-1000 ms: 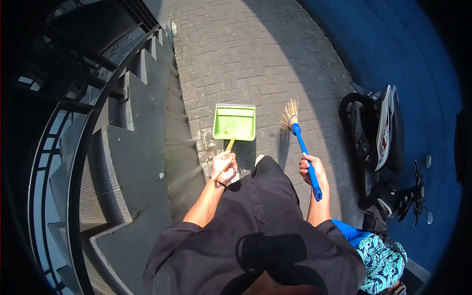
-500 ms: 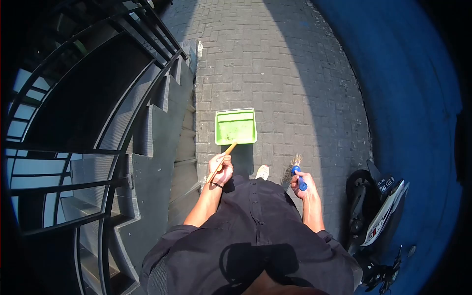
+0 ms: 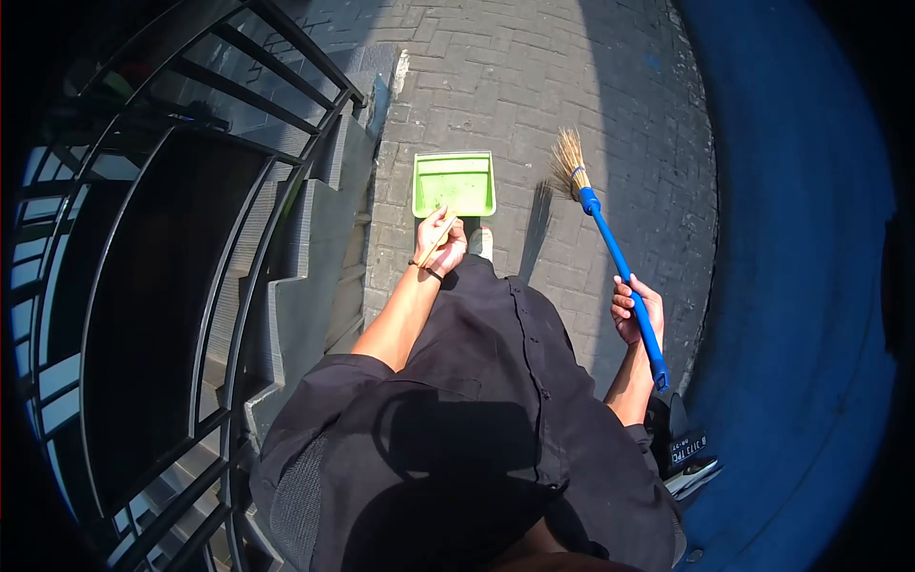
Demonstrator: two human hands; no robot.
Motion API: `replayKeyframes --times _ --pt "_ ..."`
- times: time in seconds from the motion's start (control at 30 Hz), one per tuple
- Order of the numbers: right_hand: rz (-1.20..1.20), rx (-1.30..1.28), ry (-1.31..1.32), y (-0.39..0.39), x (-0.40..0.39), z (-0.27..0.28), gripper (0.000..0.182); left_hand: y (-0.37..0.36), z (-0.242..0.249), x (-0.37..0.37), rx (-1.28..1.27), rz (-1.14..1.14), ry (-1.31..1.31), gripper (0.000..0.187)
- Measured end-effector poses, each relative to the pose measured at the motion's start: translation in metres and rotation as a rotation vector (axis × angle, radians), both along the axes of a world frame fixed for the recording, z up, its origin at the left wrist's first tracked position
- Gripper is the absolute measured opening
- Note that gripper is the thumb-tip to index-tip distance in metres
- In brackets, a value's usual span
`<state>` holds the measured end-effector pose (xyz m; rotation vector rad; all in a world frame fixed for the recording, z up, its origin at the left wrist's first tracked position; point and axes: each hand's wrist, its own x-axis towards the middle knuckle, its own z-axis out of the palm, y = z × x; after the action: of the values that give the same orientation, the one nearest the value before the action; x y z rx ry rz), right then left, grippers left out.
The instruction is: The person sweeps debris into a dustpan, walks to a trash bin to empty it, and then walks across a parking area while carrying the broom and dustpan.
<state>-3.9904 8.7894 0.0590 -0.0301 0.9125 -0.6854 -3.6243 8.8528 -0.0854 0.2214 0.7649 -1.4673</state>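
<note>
Since the earlier frame the broom (image 3: 610,250) was swung forward again, its bristles raised ahead over the brick pavement (image 3: 534,86). The broom's blue handle was gripped by the closed right hand (image 3: 637,310). The green dustpan (image 3: 454,184) was held low over the pavement, its wooden handle clasped in the closed left hand (image 3: 440,243). Concrete steps (image 3: 305,257) and a black railing (image 3: 191,191) were recorded at the left.

The flat green plastic dustpan (image 3: 454,184) looks matt and dusty, its handle pale wood. The blue-handled straw broom (image 3: 615,255) has a smooth, glossy plastic shaft — coarse dry bristles. The grey brick paving (image 3: 534,86) looks rough.
</note>
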Motion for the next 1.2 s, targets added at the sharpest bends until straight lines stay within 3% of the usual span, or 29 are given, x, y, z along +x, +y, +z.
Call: replayKeyframes --times 0.13,0.2,0.3,0.37,0.47,0.63,0.8,0.93,1.03,1.17,1.2 --pt "-0.073 0.025 -0.002 -0.1 0.016 0.011 0.029 -0.107 0.013 0.03 -0.087 0.0 0.008 0.04" --pt "-0.054 0.05 0.06 -0.146 0.025 0.004 0.03 -0.154 0.022 0.037 -0.028 0.02 0.013 0.022" --pt "-0.002 0.145 0.155 -0.231 0.045 -0.028 0.028 -0.227 0.031 0.061 -0.031 0.063 0.129 0.031" --pt "0.069 0.217 0.271 -0.303 0.075 -0.041 0.022 -0.283 0.015 0.085 -0.006 0.117 0.135 0.024" --pt "0.061 0.251 -0.007 -0.423 0.111 -0.045 0.026 -0.37 0.021 0.104 0.052 0.142 0.106 0.018" --pt "0.114 0.273 0.009 -0.617 0.172 -0.017 0.028 -0.542 0.052 0.14 0.085 0.214 -0.003 0.013" --pt "0.253 0.237 0.009 -0.786 0.244 0.035 0.027 -0.652 0.094 0.185 0.087 0.34 0.02 0.018" --pt "0.213 0.126 0.054 -0.917 0.302 0.049 0.025 -0.752 0.086 0.236 0.0 0.38 0.124 0.02" --pt "0.172 0.06 0.029 -1.021 0.331 0.046 0.027 -0.862 0.08 0.279 0.074 0.357 0.043 0.024" --pt "0.129 -0.017 0.193 -1.124 0.379 0.076 0.029 -1.008 0.057 0.356 0.11 0.284 -0.02 0.029" --pt "0.145 -0.028 0.173 -1.156 0.389 0.084 0.03 -1.053 0.078 0.376 0.149 0.248 0.029 0.016"
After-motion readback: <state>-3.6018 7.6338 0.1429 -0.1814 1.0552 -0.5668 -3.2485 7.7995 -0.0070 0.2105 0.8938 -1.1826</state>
